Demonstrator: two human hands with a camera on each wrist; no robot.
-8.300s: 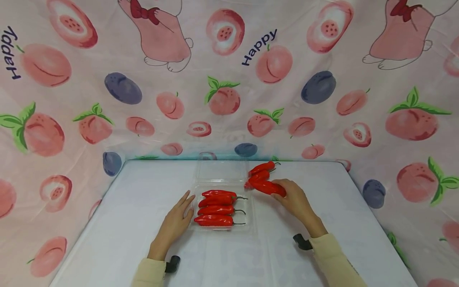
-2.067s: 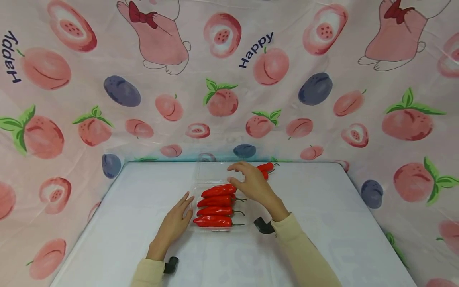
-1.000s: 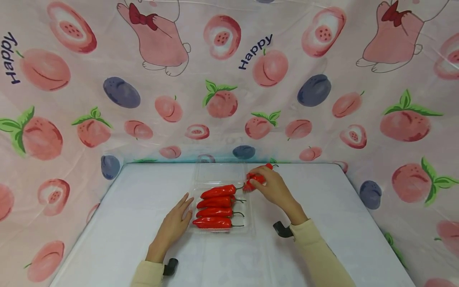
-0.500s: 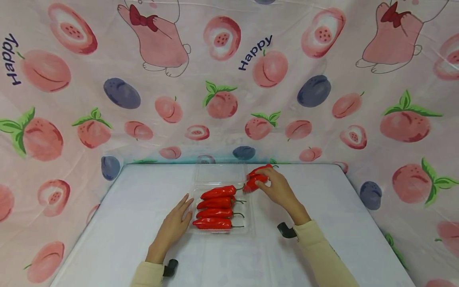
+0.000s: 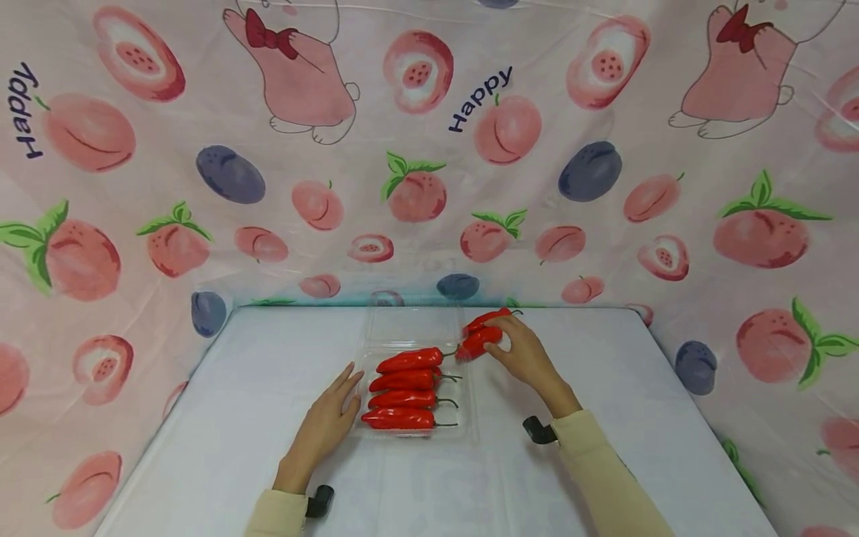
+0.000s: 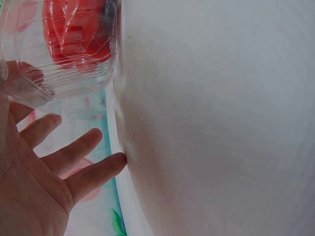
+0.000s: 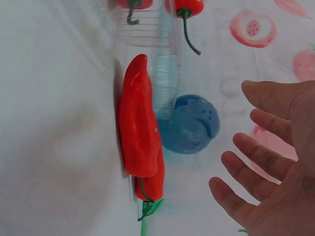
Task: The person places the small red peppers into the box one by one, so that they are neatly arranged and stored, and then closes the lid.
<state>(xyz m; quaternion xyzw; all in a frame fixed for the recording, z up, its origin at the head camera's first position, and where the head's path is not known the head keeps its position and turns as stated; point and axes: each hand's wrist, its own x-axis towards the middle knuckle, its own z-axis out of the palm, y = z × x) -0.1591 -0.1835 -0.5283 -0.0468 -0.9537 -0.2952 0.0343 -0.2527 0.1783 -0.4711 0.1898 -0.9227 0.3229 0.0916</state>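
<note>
A clear plastic clamshell box (image 5: 467,395) stands on the table, its lid (image 5: 412,326) folded back behind it. Several red chili peppers (image 5: 403,418) lie side by side inside, stems to the right; the rearmost one (image 5: 411,360) sits tilted, its stem reaching the right rim. My left hand (image 5: 326,418) rests against the box's left side with fingers extended. Two more peppers lie on the table right of the lid; my right hand (image 5: 528,363) hovers over the nearer loose pepper (image 5: 478,343). In the right wrist view, spread fingers (image 7: 251,175) show a gap from that pepper (image 7: 138,118).
White cloth covers the table (image 5: 235,388). Behind and at both sides hangs a pink fruit-print curtain (image 5: 429,186). The farther loose pepper (image 5: 493,317) is close to the table's back edge and partly hidden by the right hand.
Earlier my right hand held a pepper right of the box; that pepper now appears rearmost inside. The right hand has returned to the loose peppers and drifted slightly right. My left hand stays put.
</note>
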